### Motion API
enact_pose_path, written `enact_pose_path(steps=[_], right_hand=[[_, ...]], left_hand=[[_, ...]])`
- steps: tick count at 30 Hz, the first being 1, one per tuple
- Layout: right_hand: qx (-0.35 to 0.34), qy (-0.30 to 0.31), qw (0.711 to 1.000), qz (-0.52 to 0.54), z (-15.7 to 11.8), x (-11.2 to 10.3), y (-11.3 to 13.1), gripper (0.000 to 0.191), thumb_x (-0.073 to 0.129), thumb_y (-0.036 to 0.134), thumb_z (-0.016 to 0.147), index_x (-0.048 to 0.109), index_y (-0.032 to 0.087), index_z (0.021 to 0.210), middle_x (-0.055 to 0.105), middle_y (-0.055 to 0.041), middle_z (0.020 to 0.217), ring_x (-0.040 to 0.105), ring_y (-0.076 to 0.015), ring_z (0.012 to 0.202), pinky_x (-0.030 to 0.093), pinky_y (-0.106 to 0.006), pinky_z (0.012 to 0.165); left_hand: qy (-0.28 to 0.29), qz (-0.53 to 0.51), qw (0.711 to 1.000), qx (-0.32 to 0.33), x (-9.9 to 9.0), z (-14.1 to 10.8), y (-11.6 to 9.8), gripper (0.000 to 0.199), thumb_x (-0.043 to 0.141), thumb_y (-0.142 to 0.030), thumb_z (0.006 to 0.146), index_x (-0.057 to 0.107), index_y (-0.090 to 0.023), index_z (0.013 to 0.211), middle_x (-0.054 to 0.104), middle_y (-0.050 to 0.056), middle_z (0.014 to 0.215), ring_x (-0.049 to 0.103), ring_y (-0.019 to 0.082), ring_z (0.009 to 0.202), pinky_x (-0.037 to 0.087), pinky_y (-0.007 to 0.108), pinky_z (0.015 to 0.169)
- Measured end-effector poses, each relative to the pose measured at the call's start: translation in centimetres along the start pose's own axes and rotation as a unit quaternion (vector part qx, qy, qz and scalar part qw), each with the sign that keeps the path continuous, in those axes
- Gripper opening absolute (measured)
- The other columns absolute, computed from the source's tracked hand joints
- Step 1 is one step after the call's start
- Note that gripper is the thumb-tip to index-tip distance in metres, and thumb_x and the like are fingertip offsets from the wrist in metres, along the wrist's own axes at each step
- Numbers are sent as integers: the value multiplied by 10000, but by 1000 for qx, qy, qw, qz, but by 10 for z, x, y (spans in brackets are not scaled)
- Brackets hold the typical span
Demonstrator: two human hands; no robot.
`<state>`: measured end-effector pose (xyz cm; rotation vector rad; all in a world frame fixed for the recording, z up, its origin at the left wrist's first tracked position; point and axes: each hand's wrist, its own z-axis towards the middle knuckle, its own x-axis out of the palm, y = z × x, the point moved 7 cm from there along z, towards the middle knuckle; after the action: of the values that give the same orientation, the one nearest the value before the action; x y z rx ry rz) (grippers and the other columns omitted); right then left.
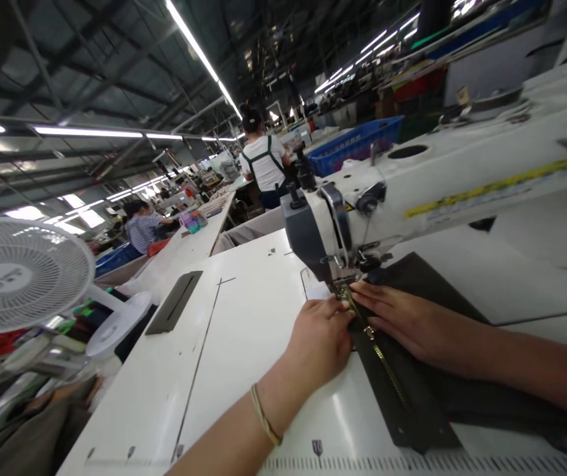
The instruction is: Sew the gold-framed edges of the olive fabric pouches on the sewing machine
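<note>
A dark grey-green fabric piece (412, 396) with a brass-toothed zipper (383, 360) lies under the head of a white sewing machine (336, 231). Close to the presser foot, my left hand (320, 330) is closed, its thumb and fingers pinching the zipper's left edge. My right hand (407, 320) lies flat on the fabric to the right of the zipper, fingers stretched toward the needle area. The zipper's gold slider (369, 332) sits between the two hands. Under the machine head the far end of the zipper is hidden.
A slotted dark fabric piece (174, 303) lies on the white table (244, 370), left of the machine. A white fan (20, 277) and piled cloth (30, 423) are at the left. Beyond are a blue crate (355, 147) and a person (266, 162) with their back turned.
</note>
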<state>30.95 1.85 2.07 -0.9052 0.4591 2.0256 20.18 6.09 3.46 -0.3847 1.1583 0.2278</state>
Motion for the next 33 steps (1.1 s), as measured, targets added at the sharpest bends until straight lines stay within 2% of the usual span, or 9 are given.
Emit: enact_pose_path(steps=[4,7,9,13,18,24,33], right_hand=[[2,25,999,-28,-16,-34,30,346,456,263,878,603,150,1170,591,-93,1258,574,-202,1120,541,-326,874],[-51,-5,996,-71,-28,-57,67,432,472,277,803,595,123,1187,605,-90,1237,591,-213,1067,556,-308,798],[-45,-26,995,-88,-28,-62,82,411,444,213,771,629,97,1120,641,-107,1173,603,-220,1026,547,-321,783],[7,-45,995,-93,-18,-50,88,340,409,177,772,685,80,946,691,-140,1005,618,-254,926,526,-389,780],[-35,-78,990,-111,-21,-34,91,347,364,27,764,694,58,867,697,-152,920,618,-227,891,524,-346,778],[-49,-80,991,-91,-23,-36,91,366,333,16,837,682,95,764,691,-126,811,622,-197,788,533,-323,728],[-23,-105,992,-69,-18,-38,89,402,309,19,864,677,108,728,690,-107,781,618,-189,766,526,-310,729]], left_hand=[[-24,-5,1000,-6,2,-3,1,330,515,-85,734,628,-165,1033,654,80,1075,606,210,1029,498,373,914],[-25,4,1000,-9,5,-4,2,325,538,-98,731,633,-172,1032,659,77,1085,599,225,1050,499,381,909],[-22,8,1000,-14,5,-4,2,311,548,-103,735,637,-173,1025,663,76,1091,603,229,1046,501,381,907],[-26,10,1000,-6,1,-10,-6,302,550,-91,741,640,-171,1018,669,69,1094,607,224,1049,499,386,916],[-48,10,999,10,-4,-25,-23,251,537,-87,790,637,-167,1006,678,65,1070,622,203,1028,512,368,919],[-65,9,998,-2,-2,-30,-27,209,546,-90,828,637,-170,998,681,72,1064,626,213,1038,527,371,925],[-37,20,999,30,-1,-24,-28,237,547,-66,818,602,-137,1037,661,102,1078,603,229,1073,496,393,971]])
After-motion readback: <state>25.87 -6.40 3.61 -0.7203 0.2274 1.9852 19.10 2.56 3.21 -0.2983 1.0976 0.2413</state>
